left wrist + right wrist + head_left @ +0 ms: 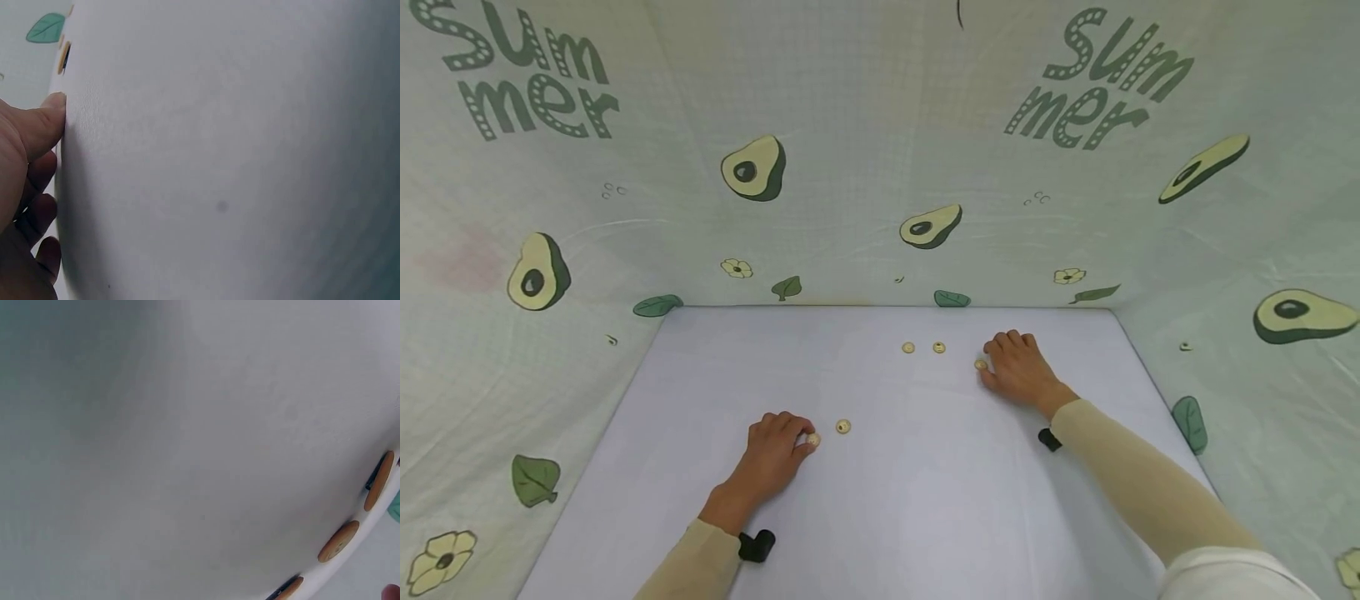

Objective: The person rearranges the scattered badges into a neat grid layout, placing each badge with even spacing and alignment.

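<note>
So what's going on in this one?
A person works bare-handed at a white table. The left hand holds a small, round, tan, wooden-looking button at its fingertips; the right hand, farther forward, has a second button between thumb and fingers. A third button lies just right of the left hand, and two loose buttons lie left of the right hand.

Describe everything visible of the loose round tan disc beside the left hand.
The small, round, tan, wooden-looking disc rests on the white tabletop, just right of the left hand but apart from it; no hand holds it. Its face shows a darker spot, hole or mark unclear. Flat or slightly tilted: can't tell.
</note>
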Tool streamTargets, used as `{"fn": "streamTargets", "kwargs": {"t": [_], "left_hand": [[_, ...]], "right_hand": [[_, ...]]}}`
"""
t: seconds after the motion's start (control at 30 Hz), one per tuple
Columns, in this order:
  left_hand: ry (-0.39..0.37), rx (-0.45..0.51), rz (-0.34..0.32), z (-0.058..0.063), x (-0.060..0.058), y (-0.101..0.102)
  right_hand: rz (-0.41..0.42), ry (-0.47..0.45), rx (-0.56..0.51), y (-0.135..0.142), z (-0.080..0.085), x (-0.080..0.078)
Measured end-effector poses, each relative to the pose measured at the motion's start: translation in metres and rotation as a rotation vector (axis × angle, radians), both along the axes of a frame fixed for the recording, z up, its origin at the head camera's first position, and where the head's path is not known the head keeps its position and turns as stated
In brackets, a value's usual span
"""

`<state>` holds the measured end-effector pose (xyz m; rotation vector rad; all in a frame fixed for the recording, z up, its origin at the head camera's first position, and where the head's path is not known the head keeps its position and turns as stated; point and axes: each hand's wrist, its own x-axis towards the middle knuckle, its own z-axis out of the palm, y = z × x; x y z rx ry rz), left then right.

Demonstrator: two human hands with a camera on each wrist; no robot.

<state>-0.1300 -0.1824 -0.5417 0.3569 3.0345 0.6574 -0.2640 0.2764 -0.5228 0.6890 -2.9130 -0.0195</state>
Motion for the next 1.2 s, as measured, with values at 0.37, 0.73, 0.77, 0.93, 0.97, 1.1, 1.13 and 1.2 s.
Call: {"fn": "streamTargets", "kwargs": {"t": [0.37,0.73,0.77,0.93,0.97,1.1,1.13,1.2], "left_hand": [[0.02,0.015,-0.011,0.0,0.0,-0.002],[-0.026,0.01,0.002,0.004,-0.001,0.0],[-0.026,0.008,0.003,0.004,-0.001,0.0],[-0.024,0.014,0.007,0.003,0.0,-0.001],[-0.023,0.012,0.008,0.003,0.001,-0.001],[-0.021,0.012,0.011,0.001,0.001,-0.001],[-0.019,0.012,0.011,0.0,0.001,-0.001],[-0.017,0.013,0.011,0.001,0.001,0.0]], "right_hand": [[0.012,-0.079,-0.015,0.0,0.002,-0.004],[0.032,-0.077,-0.042,0.002,0.001,-0.005],[0.03,-0.088,-0.054,0.001,0.002,-0.005],[-0.01,-0.165,-0.116,-0.001,0.004,-0.009],[-0.02,-0.184,-0.129,-0.001,0.004,-0.01],[-0.051,-0.231,-0.155,-0.003,0.004,-0.014],[-0.05,-0.225,-0.146,-0.003,0.003,-0.015],[-0.04,-0.203,-0.129,-0.004,0.003,-0.017]]}}
